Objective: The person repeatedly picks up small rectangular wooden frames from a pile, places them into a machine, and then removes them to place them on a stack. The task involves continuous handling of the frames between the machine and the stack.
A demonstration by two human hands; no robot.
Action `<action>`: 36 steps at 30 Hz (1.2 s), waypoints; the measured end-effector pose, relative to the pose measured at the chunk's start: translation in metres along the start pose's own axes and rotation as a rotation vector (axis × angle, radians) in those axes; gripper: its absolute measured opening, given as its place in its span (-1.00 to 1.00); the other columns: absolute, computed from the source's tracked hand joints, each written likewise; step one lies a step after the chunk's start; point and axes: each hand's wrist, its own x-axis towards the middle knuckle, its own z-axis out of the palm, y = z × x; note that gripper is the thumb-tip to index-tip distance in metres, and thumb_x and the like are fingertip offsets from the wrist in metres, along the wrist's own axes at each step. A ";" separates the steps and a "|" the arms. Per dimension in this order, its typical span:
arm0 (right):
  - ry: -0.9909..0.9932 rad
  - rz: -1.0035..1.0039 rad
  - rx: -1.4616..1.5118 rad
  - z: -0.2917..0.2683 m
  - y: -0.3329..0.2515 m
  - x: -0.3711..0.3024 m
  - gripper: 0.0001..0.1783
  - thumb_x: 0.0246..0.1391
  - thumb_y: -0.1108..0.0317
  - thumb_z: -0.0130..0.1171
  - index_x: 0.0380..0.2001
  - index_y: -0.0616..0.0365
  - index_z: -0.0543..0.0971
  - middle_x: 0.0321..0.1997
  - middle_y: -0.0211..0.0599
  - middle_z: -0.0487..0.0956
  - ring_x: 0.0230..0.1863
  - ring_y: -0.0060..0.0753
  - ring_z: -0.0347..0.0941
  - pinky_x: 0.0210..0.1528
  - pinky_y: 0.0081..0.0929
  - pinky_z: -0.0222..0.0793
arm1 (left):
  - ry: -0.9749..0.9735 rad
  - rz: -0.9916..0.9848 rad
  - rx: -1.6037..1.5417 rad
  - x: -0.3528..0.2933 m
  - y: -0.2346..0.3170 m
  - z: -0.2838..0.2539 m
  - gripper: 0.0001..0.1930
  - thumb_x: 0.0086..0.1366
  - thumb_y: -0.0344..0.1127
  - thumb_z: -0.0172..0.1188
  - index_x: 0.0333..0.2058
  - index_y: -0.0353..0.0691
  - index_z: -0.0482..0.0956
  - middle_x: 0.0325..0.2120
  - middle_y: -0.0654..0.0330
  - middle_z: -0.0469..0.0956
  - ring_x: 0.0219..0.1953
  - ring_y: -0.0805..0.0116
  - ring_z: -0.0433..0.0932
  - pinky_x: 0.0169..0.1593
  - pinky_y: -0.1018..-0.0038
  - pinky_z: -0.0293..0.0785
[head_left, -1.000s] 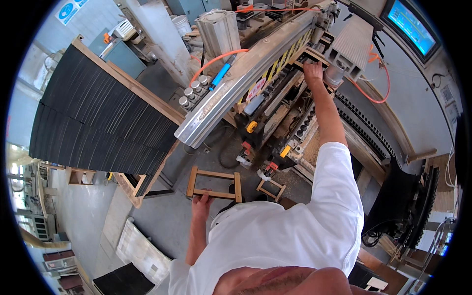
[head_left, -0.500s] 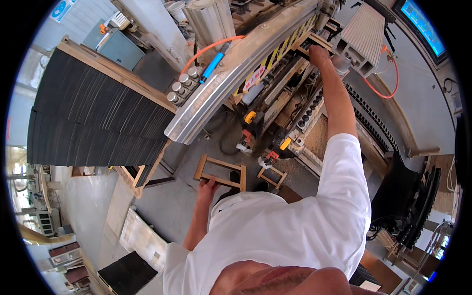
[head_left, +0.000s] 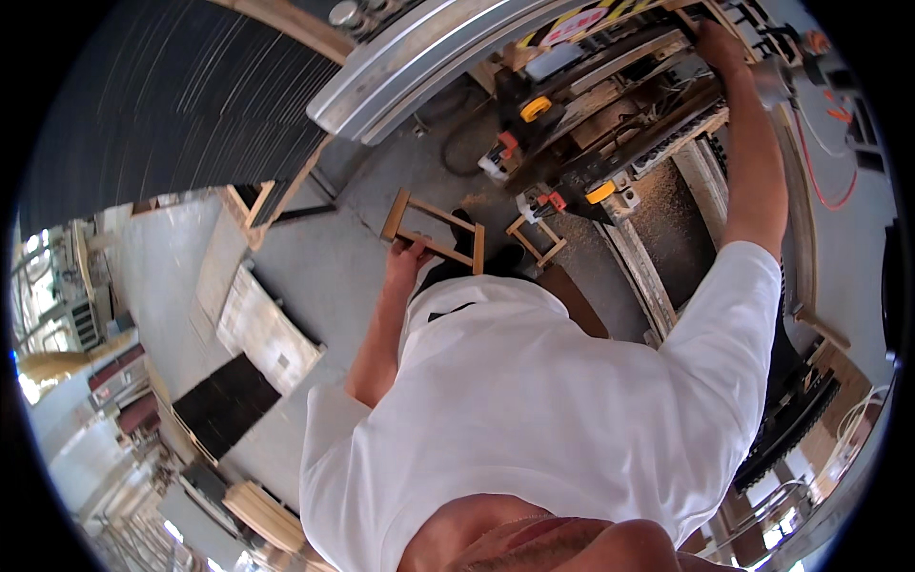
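My left hand (head_left: 408, 255) is closed on the near rail of a small rectangular wooden frame (head_left: 395, 215), which it holds tilted in front of my waist. Stretched far forward to the right, my right hand (head_left: 721, 50) is at the machine (head_left: 620, 124). Its fingers curl at the edge of a second wooden frame (head_left: 732, 17) there, and the fingertips are partly hidden. Below the machine's near end, beside my feet, lies another small wooden frame (head_left: 553, 252).
Yellow and red clamp fittings (head_left: 536, 109) stick out at the machine's near end. A long metal beam (head_left: 381, 86) runs above it. On the left stands a tall stack of black panels (head_left: 162, 105). Sawdust (head_left: 667, 214) lies under the machine. A pale board (head_left: 267, 319) is at the left.
The view has tilted and come nearer the machine. My right arm reaches further to the right, its hand still at the machine. My left hand keeps hold of the wooden frame.
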 end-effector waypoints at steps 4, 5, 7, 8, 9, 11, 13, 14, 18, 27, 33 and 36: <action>-0.039 -0.046 -0.053 -0.004 -0.012 0.001 -0.74 -0.04 0.26 0.05 -0.23 0.03 0.48 -0.18 -0.08 0.56 -0.09 0.03 0.47 -0.17 0.00 0.40 | 0.069 -0.016 -0.057 -0.003 -0.015 -0.004 -0.70 0.23 -0.40 0.08 -0.07 -0.39 0.38 -0.12 0.05 0.48 -0.10 0.24 0.50 -0.07 0.36 0.51; -0.045 -0.049 -0.049 -0.006 -0.008 0.001 -0.74 -0.04 0.27 0.04 -0.23 0.02 0.49 -0.18 -0.07 0.56 -0.09 0.04 0.47 -0.16 0.00 0.40 | 0.064 -0.017 -0.062 -0.001 -0.016 -0.001 -0.70 0.23 -0.40 0.08 -0.08 -0.39 0.38 -0.13 0.05 0.48 -0.11 0.24 0.50 -0.07 0.37 0.51; -0.015 -0.064 -0.035 -0.004 -0.008 0.000 -0.76 -0.03 0.27 0.03 -0.25 0.03 0.50 -0.17 -0.08 0.56 -0.08 0.05 0.47 -0.17 0.00 0.39 | 0.055 -0.022 -0.048 0.000 -0.019 0.004 -0.71 0.22 -0.39 0.10 -0.11 -0.39 0.39 -0.18 0.09 0.49 -0.15 0.27 0.51 -0.10 0.40 0.52; -0.049 -0.037 -0.054 -0.002 -0.007 0.002 -0.76 -0.02 0.26 0.03 -0.24 0.03 0.50 -0.18 -0.09 0.57 -0.08 0.04 0.47 -0.17 -0.01 0.39 | 0.044 -0.019 -0.026 0.001 -0.018 0.006 -0.71 0.21 -0.38 0.13 -0.13 -0.38 0.40 -0.23 0.11 0.49 -0.18 0.30 0.52 -0.13 0.42 0.53; -0.079 0.004 -0.078 0.003 0.000 0.006 -0.76 -0.01 0.26 0.02 -0.24 0.04 0.50 -0.19 -0.10 0.57 -0.08 0.03 0.48 -0.16 -0.02 0.39 | 0.020 -0.012 0.000 0.005 -0.013 0.011 -0.71 0.20 -0.36 0.15 -0.14 -0.36 0.40 -0.27 0.14 0.49 -0.21 0.32 0.52 -0.16 0.45 0.53; 0.028 -0.086 -0.011 0.007 -0.003 0.003 -0.75 0.00 0.25 0.01 -0.25 0.04 0.52 -0.22 -0.08 0.58 -0.12 0.01 0.50 -0.14 -0.01 0.37 | 0.017 0.005 0.002 -0.003 -0.005 0.022 -0.69 0.17 -0.35 0.18 -0.14 -0.36 0.40 -0.27 0.14 0.49 -0.21 0.32 0.51 -0.17 0.45 0.53; -0.006 -0.070 -0.037 -0.007 -0.011 0.004 -0.77 -0.01 0.32 0.02 -0.25 -0.02 0.54 -0.20 -0.14 0.58 -0.11 -0.06 0.51 -0.13 -0.03 0.37 | 0.033 0.007 -0.006 0.000 -0.011 0.018 -0.68 0.15 -0.35 0.21 -0.15 -0.35 0.40 -0.27 0.14 0.49 -0.22 0.32 0.52 -0.16 0.44 0.53; -0.063 -0.038 -0.095 -0.019 -0.025 0.000 -0.76 -0.01 0.36 0.03 -0.23 -0.08 0.55 -0.18 -0.19 0.58 -0.10 -0.11 0.50 -0.13 -0.05 0.38 | 0.051 0.007 0.004 -0.001 -0.012 0.020 -0.69 0.16 -0.36 0.21 -0.16 -0.35 0.40 -0.27 0.14 0.49 -0.23 0.32 0.52 -0.16 0.42 0.53; -0.009 -0.006 0.000 -0.033 -0.022 -0.012 -0.77 -0.12 0.43 0.07 -0.32 0.07 0.57 -0.26 -0.12 0.60 -0.14 -0.04 0.51 -0.18 -0.10 0.41 | 0.026 0.037 0.000 -0.005 -0.012 0.011 -0.72 0.21 -0.36 0.14 -0.14 -0.36 0.41 -0.22 0.10 0.51 -0.20 0.31 0.54 -0.16 0.43 0.55; -0.050 0.044 0.027 -0.048 -0.034 -0.017 -0.82 -0.12 0.48 0.14 -0.35 0.11 0.56 -0.26 -0.14 0.60 -0.17 -0.04 0.52 -0.20 -0.04 0.40 | 0.090 0.041 -0.019 -0.017 -0.014 -0.002 -0.75 0.25 -0.38 0.06 -0.12 -0.36 0.40 -0.20 0.09 0.51 -0.19 0.27 0.54 -0.12 0.38 0.54; -0.025 0.060 0.069 -0.035 -0.023 -0.013 -0.86 -0.03 0.37 0.06 -0.37 0.10 0.55 -0.24 -0.12 0.58 -0.13 -0.03 0.49 -0.15 -0.04 0.40 | 0.133 0.082 -0.034 -0.013 -0.005 -0.008 -0.76 0.21 -0.44 0.05 -0.15 -0.39 0.41 -0.23 0.08 0.51 -0.18 0.22 0.55 -0.11 0.35 0.56; -0.061 0.052 0.035 -0.038 -0.035 -0.011 -0.85 0.00 0.36 0.05 -0.33 0.09 0.51 -0.23 -0.12 0.56 -0.14 -0.01 0.49 -0.17 -0.03 0.40 | 0.200 0.058 -0.051 -0.019 -0.002 -0.011 -0.72 0.20 -0.41 0.08 -0.12 -0.40 0.41 -0.22 0.07 0.51 -0.17 0.21 0.54 -0.11 0.33 0.55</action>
